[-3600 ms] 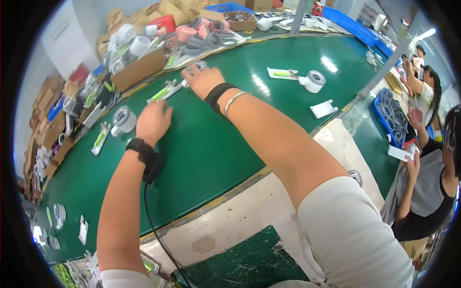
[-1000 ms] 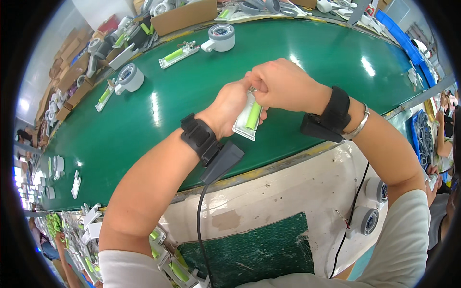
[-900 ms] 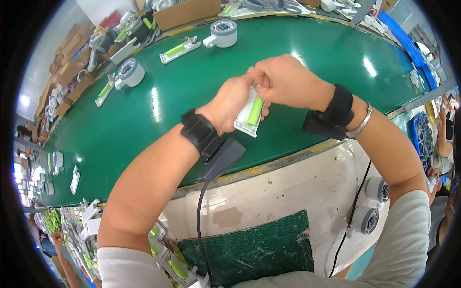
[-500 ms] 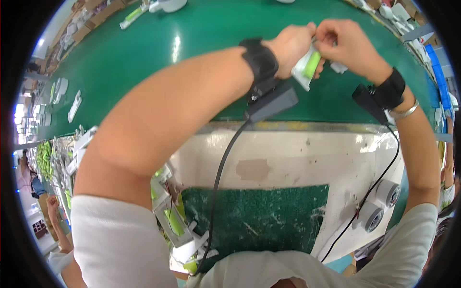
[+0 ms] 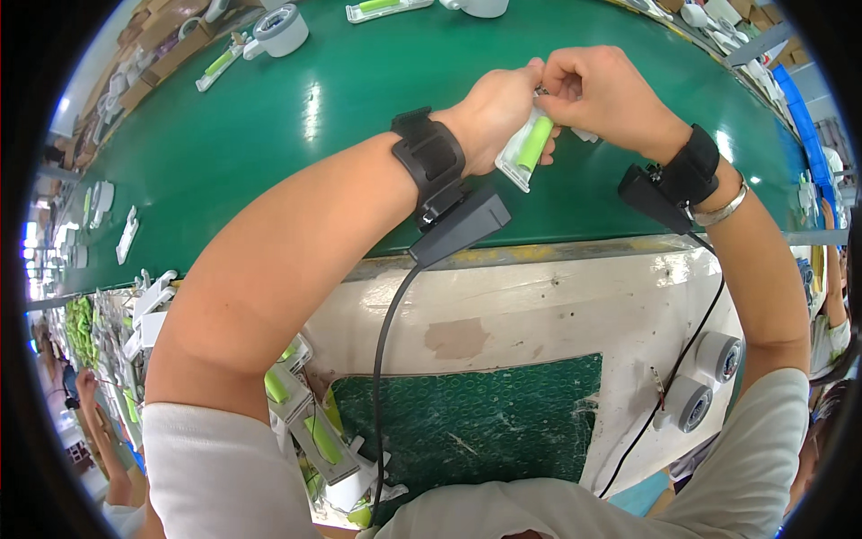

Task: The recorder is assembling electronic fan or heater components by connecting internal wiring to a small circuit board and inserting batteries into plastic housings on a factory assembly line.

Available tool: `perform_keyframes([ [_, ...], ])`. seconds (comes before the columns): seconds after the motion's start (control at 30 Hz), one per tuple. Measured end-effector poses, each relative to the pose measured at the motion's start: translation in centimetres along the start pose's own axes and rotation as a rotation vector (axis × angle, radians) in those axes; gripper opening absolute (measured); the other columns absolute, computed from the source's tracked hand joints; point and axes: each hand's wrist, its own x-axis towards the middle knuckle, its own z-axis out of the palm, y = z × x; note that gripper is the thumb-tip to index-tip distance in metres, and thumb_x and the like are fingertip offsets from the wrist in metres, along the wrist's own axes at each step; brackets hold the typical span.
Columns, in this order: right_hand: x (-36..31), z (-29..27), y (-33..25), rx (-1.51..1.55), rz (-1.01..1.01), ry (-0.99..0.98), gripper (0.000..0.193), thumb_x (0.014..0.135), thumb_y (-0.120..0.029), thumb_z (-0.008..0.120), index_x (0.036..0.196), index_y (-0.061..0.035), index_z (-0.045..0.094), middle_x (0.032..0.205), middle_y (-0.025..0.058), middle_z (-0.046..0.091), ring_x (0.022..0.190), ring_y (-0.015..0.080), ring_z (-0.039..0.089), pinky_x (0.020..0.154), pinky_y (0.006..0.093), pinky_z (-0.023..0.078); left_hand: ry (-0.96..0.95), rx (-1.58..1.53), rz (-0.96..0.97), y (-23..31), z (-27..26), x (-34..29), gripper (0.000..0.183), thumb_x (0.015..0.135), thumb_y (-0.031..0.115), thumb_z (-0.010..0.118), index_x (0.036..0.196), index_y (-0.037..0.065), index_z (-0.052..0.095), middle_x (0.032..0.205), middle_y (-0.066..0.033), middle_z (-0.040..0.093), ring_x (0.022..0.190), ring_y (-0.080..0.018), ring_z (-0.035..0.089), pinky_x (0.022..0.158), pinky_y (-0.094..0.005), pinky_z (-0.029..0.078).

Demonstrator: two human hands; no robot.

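Note:
My left hand (image 5: 498, 112) and my right hand (image 5: 597, 90) meet above the near edge of the green conveyor belt (image 5: 269, 144). Together they hold a small white holder with a green cylindrical cell (image 5: 530, 148) in it. The left hand grips the holder from the left side. The right hand's fingertips pinch at its top end. Each wrist wears a black strap with a black box and a cable.
Rolls of white tape (image 5: 280, 27) and more white holders with green cells (image 5: 382, 7) lie at the belt's far side. A pile of such holders (image 5: 314, 431) sits by my left knee. A green mat (image 5: 476, 422) lies below the white bench edge. Small wheels (image 5: 709, 377) sit on the right.
3.6 s ago my hands reached to the belt's far side. Since then they lifted a holder toward me; over the last second the view shifted while both hands kept hold.

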Motion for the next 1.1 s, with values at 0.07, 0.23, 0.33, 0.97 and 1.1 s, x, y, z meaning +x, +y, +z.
perform_keyframes([
  [0.07, 0.1, 0.2, -0.1, 0.001, 0.028, -0.020, 0.015, 0.069, -0.012, 0.062, 0.066, -0.0008, 0.053, 0.058, 0.0092, 0.057, 0.052, 0.0183, 0.058, 0.048, 0.0278, 0.044, 0.014, 0.015, -0.013, 0.2, -0.3, -0.2, 0.036, 0.094, 0.031, 0.029, 0.094, 0.002, 0.050, 0.074, -0.0083, 0.055, 0.060, -0.0178, 0.055, 0.056, -0.0307, 0.050],
  [0.23, 0.4, 0.5, -0.1, -0.009, -0.082, 0.075, 0.015, 0.069, -0.012, 0.063, 0.064, -0.0004, 0.055, 0.059, 0.0080, 0.058, 0.053, 0.0163, 0.058, 0.048, 0.0267, 0.043, -0.008, 0.020, -0.008, 0.0, -1.2, -0.3, 0.037, 0.095, 0.032, 0.027, 0.097, 0.002, 0.048, 0.075, -0.0087, 0.054, 0.060, -0.0178, 0.055, 0.058, -0.0316, 0.051],
  [0.33, 0.2, -1.0, 0.3, 0.038, -0.040, 0.078, 0.017, 0.071, -0.014, 0.065, 0.067, -0.0003, 0.056, 0.059, 0.0073, 0.058, 0.052, 0.0154, 0.057, 0.048, 0.0269, 0.043, 0.022, -0.061, -0.051, 0.4, -1.9, -0.3, 0.039, 0.095, 0.035, 0.025, 0.100, 0.003, 0.045, 0.074, -0.0088, 0.053, 0.059, -0.0182, 0.055, 0.059, -0.0338, 0.053],
  [0.97, -1.0, -3.5, 5.5, -0.242, -0.016, -0.079, 0.055, 0.067, -0.020, 0.070, 0.115, -0.0058, 0.049, 0.108, 0.0163, 0.051, 0.101, 0.0294, 0.051, 0.086, 0.0341, 0.042, -0.018, -0.055, -0.145, 1.8, -3.7, 0.5, 0.042, 0.094, 0.039, 0.032, 0.102, -0.001, 0.044, 0.082, -0.0140, 0.056, 0.070, -0.0239, 0.061, 0.065, -0.0352, 0.055],
  [1.1, 2.1, -4.6, 9.7, -0.299, 0.175, 0.169, 0.066, 0.064, -0.035, 0.072, 0.114, -0.0003, 0.048, 0.108, 0.0206, 0.055, 0.103, 0.0305, 0.052, 0.088, 0.0354, 0.041, -0.009, -0.086, 0.007, 4.3, -1.8, 4.5, 0.034, 0.092, 0.032, 0.042, 0.102, -0.001, 0.043, 0.086, -0.0147, 0.054, 0.075, -0.0267, 0.061, 0.069, -0.0378, 0.055],
])
